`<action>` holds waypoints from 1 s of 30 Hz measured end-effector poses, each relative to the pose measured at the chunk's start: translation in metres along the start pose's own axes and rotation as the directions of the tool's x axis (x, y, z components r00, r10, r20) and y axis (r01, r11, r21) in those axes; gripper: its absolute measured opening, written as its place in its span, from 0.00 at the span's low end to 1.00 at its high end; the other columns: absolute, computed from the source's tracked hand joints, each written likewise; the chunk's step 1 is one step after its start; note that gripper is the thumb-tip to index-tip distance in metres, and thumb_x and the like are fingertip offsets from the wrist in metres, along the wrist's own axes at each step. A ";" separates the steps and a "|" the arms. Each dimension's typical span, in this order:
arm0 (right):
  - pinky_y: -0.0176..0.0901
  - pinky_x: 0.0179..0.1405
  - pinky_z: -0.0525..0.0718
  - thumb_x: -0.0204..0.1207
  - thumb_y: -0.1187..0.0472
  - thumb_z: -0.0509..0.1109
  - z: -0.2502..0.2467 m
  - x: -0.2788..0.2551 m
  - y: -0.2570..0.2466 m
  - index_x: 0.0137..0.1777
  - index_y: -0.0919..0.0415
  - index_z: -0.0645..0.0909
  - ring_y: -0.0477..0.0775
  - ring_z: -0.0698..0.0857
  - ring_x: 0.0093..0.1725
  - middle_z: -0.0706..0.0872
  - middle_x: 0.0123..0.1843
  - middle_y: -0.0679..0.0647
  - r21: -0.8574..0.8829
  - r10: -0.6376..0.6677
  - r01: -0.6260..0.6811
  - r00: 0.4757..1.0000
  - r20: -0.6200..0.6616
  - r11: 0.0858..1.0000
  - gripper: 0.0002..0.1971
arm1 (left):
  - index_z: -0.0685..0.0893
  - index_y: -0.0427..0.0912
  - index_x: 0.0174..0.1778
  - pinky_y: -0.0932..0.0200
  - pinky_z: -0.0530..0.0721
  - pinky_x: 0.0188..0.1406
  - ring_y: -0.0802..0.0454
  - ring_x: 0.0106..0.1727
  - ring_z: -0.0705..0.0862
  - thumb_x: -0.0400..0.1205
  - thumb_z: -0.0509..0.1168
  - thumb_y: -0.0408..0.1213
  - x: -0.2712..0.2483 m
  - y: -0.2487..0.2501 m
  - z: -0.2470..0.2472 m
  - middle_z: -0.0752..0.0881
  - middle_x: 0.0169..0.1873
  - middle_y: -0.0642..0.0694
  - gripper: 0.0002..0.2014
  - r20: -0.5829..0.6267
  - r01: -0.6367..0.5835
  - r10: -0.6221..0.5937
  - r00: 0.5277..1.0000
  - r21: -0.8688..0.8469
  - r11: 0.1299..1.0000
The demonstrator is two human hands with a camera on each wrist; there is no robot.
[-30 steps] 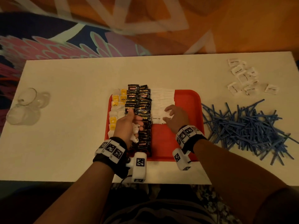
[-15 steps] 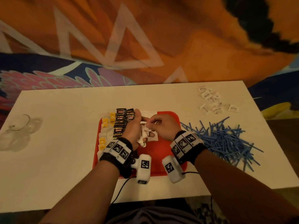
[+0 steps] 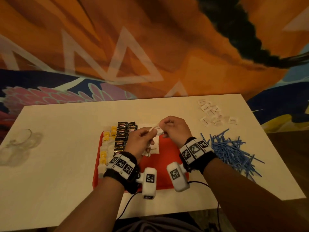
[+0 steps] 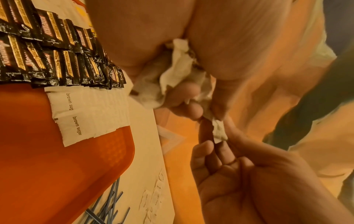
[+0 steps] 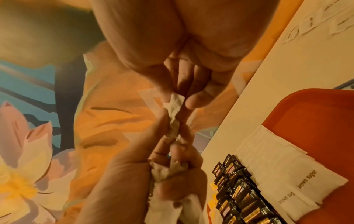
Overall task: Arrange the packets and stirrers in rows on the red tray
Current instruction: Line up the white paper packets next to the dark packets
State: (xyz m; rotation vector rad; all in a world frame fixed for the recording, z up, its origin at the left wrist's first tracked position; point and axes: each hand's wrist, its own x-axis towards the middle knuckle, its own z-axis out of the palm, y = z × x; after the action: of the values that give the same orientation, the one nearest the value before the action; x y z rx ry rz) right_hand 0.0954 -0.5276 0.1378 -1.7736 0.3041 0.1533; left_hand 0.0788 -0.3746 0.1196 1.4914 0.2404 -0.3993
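Three rows already lie along the left side of the red tray (image 3: 168, 158): a row of yellow-and-white tea packets (image 3: 107, 146) nearest its left edge, a row of black coffee packets (image 3: 122, 136) next, and a shorter row of white brown sugar packets (image 3: 154, 146) beside those, starting at the far edge. The sugar row looks unfinished, and the right half of the tray is bare red. Left to place, by my reading: the loose white packets (image 3: 212, 114) near the table's (image 3: 66, 131) far right corner and the whole heap of blue stirrers (image 3: 230, 149) just off the tray's right edge, none of which is on the tray yet.

Both hands hang above the tray's far edge. The left hand (image 3: 142, 143) has its fingers curled round a crumpled bunch of white packets (image 4: 178, 75), and the right hand (image 3: 173, 129) pinches one packet (image 5: 174, 103) of that bunch between thumb and fingertips, apparently drawing it free.

For room, the near and right parts of the tray are open, so the next packet can go down at the near end of the sugar row without disturbing the coffee row just beside it. A clear glass (image 3: 18, 144) sits well apart by the table's left edge
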 end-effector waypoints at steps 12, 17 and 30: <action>0.48 0.36 0.86 0.79 0.57 0.72 0.005 -0.009 0.008 0.44 0.55 0.82 0.50 0.87 0.31 0.89 0.38 0.56 0.113 0.037 -0.035 0.999 -0.023 0.993 0.04 | 0.89 0.42 0.37 0.61 0.71 0.22 0.43 0.32 0.75 0.81 0.73 0.47 0.000 0.010 0.001 0.84 0.28 0.46 0.12 -0.149 -0.045 0.041 0.988 -0.022 0.999; 0.39 0.31 0.80 0.72 0.62 0.79 0.004 -0.013 0.009 0.43 0.61 0.87 0.47 0.84 0.30 0.89 0.34 0.55 0.070 0.024 -0.030 0.997 0.076 0.997 0.04 | 0.85 0.40 0.38 0.62 0.70 0.19 0.52 0.26 0.76 0.85 0.68 0.45 0.000 0.012 0.000 0.82 0.29 0.44 0.14 -0.181 -0.035 0.016 0.983 -0.102 0.994; 0.40 0.32 0.83 0.69 0.72 0.77 -0.007 -0.009 -0.017 0.38 0.59 0.85 0.42 0.87 0.28 0.86 0.28 0.52 -0.194 0.014 0.046 0.955 0.295 0.980 0.08 | 0.87 0.45 0.39 0.61 0.72 0.27 0.64 0.24 0.77 0.79 0.75 0.41 0.003 0.009 -0.011 0.87 0.35 0.51 0.06 -0.018 -0.241 0.258 0.966 0.292 0.925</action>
State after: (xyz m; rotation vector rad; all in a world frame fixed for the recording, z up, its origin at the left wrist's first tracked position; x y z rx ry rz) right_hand 0.0911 -0.5303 0.1575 -1.9185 0.0584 0.4462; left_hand 0.0864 -0.3635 0.1262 1.7973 0.0333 -0.1911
